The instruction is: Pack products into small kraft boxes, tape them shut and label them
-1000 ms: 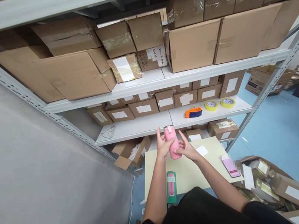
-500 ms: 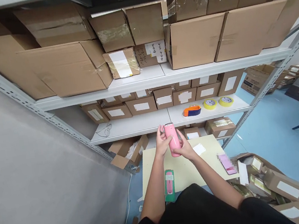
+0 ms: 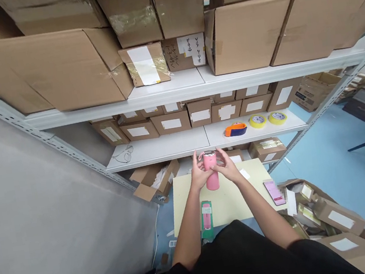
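Note:
A pink tumbler (image 3: 212, 179) with a silver-rimmed top and a small pink strap loop is held upright over the pale yellow table (image 3: 186, 196). My left hand (image 3: 198, 172) grips it from the left, thumb across its front. On the other side my right hand (image 3: 227, 167) also has hold of it, its thumb meeting the left one. Nearer my body, a green box (image 3: 207, 221) with a pink tumbler picture lies on the table. A phone (image 3: 274, 192) with a pink screen rests at the table's right edge.
Behind the table stands a metal shelf (image 3: 157, 149) carrying eyeglasses (image 3: 125, 154), an orange and blue tape dispenser (image 3: 235, 130) and two yellow tape rolls (image 3: 257, 120). Cardboard boxes (image 3: 253, 35) fill the levels above. An open carton (image 3: 155, 182) sits left; discarded boxes (image 3: 339, 219) pile up right.
The tumbler has turned from tilted to upright. My right hand has moved from its lower part up to its upper part, and my thumbs now meet across the front.

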Demonstrator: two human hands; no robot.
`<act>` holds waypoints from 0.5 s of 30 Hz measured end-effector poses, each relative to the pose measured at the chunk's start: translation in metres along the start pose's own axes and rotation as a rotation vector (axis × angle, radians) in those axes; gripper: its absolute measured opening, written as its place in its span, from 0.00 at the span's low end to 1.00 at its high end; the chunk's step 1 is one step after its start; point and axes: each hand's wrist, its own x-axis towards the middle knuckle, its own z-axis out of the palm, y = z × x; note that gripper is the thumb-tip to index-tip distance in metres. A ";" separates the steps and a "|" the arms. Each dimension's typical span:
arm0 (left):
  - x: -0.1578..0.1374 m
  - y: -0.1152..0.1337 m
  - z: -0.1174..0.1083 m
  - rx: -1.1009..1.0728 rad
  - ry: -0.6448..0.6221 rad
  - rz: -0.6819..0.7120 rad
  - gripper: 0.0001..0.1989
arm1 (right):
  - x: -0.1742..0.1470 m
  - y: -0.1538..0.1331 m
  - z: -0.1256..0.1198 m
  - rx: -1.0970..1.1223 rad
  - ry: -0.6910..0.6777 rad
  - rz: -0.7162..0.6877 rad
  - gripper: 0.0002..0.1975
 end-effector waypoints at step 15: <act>-0.042 -0.142 -0.082 0.112 0.076 -0.434 0.17 | 0.036 0.082 -0.008 -0.241 0.102 0.098 0.32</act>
